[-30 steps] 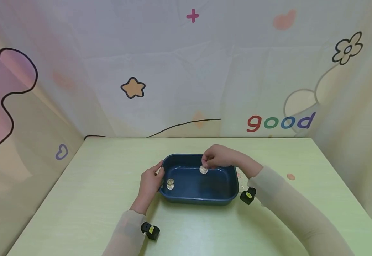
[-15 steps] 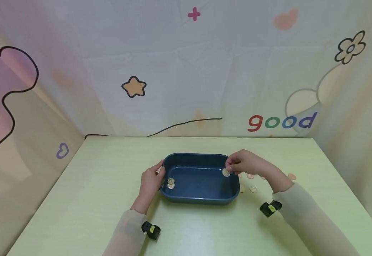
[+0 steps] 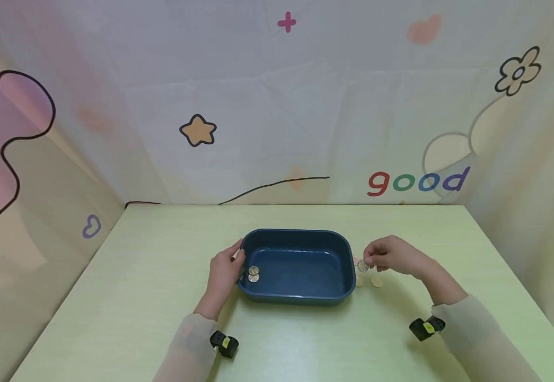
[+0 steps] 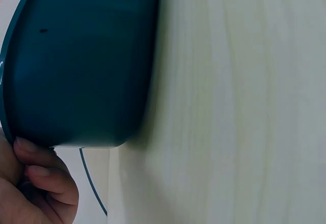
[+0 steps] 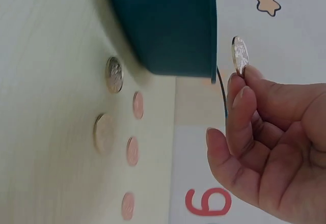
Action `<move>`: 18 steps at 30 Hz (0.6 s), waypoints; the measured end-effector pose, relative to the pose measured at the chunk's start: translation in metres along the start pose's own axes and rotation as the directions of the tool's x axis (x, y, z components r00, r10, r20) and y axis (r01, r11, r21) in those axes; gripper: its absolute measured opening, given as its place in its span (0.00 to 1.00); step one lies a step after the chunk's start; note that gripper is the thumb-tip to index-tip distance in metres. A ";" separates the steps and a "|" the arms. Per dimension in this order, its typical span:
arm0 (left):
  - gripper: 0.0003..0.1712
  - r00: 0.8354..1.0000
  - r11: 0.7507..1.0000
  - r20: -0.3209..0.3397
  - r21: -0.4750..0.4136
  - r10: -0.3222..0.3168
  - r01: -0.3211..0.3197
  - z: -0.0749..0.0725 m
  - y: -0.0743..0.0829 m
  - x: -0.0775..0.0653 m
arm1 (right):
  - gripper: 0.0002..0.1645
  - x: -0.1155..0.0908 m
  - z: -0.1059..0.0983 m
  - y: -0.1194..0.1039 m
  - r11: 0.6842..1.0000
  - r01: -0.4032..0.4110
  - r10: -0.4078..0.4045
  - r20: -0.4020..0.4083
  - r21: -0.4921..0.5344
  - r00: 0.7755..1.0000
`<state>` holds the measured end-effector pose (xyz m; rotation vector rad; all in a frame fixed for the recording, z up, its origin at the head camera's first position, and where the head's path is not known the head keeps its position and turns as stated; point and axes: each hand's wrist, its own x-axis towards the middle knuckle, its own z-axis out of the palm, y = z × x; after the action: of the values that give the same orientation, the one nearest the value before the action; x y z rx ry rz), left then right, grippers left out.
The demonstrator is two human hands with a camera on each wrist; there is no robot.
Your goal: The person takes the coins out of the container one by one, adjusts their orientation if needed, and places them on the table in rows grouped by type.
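Note:
A dark blue rectangular tray (image 3: 300, 270) stands on the table. My left hand (image 3: 224, 269) grips its left end, with the thumb at the rim; in the left wrist view, curled fingers (image 4: 51, 178) hold the tray's corner. Just beyond the tray's right end, my right hand (image 3: 393, 255) pinches a silvery coin (image 3: 362, 266) by its edge. That coin (image 5: 240, 56) is held upright between thumb and forefinger in the right wrist view, above the table. Two shiny coins (image 3: 253, 278) lie inside the tray near its left wall, one partly overlapping the other.
Right of the tray lie two pale metallic coins (image 3: 376, 282) and several copper-coloured ones (image 5: 132, 150), some hidden behind my right hand in the head view. The pale wooden table (image 3: 162, 297) ends at a printed cloth backdrop (image 3: 257, 106).
My right hand has moved rightward with the pinched coin, from above the tray's inside to past its right rim. The left hand and the tray have stayed in place.

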<state>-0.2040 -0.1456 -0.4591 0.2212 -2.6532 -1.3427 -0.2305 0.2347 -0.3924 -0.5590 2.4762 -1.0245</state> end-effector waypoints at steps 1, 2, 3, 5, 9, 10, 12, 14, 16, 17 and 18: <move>0.24 1.000 1.000 0.000 0.000 0.002 -0.002 0.000 0.000 0.000 | 0.08 -0.002 -0.001 0.003 1.000 -0.005 0.005 -0.007 -0.009 1.000; 0.24 1.000 1.000 0.002 -0.001 0.003 -0.003 0.000 0.000 0.000 | 0.08 -0.004 -0.001 0.006 1.000 -0.015 0.014 -0.014 -0.014 1.000; 0.24 1.000 1.000 0.003 -0.002 0.002 -0.002 -0.001 0.001 0.000 | 0.08 -0.007 -0.002 0.009 0.999 -0.026 0.026 -0.020 -0.022 0.999; 0.24 1.000 1.000 0.005 -0.006 0.006 -0.006 -0.001 0.001 -0.001 | 0.08 -0.011 -0.002 0.014 0.998 -0.054 0.054 -0.028 -0.033 0.998; 0.24 1.000 1.000 0.004 -0.010 0.006 -0.006 -0.001 0.003 -0.002 | 0.08 -0.019 -0.002 0.024 0.994 -0.105 0.104 -0.026 -0.037 0.994; 0.24 1.000 1.000 0.002 -0.008 0.005 -0.005 -0.001 0.003 -0.001 | 0.07 -0.020 -0.002 0.026 0.993 -0.114 0.113 -0.027 -0.038 0.993; 0.24 1.000 1.000 -0.001 -0.004 0.000 0.000 -0.002 0.003 -0.002 | 0.07 -0.022 -0.002 0.031 0.991 -0.125 0.124 -0.033 -0.040 0.992; 0.24 1.000 1.000 0.001 0.005 -0.002 0.002 -0.002 0.003 -0.001 | 0.07 -0.023 -0.002 0.036 0.988 -0.147 0.145 -0.045 -0.040 0.988; 0.24 1.000 1.000 0.004 0.008 -0.003 0.003 -0.002 0.003 -0.002 | 0.07 -0.025 -0.002 0.042 0.985 -0.168 0.165 -0.055 -0.039 0.985; 0.24 1.000 1.000 0.006 0.009 -0.003 0.003 -0.001 0.004 -0.002 | 0.07 -0.025 -0.002 0.045 0.983 -0.181 0.179 -0.057 -0.036 0.982; 0.24 1.000 1.000 0.008 0.013 -0.003 0.003 -0.001 0.004 -0.002 | 0.08 -0.025 -0.002 0.047 0.980 -0.197 0.195 -0.059 -0.032 0.979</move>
<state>-0.2021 -0.1441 -0.4557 0.2225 -2.6696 -1.3309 -0.2201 0.2796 -0.4204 -0.2928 2.5432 -0.9297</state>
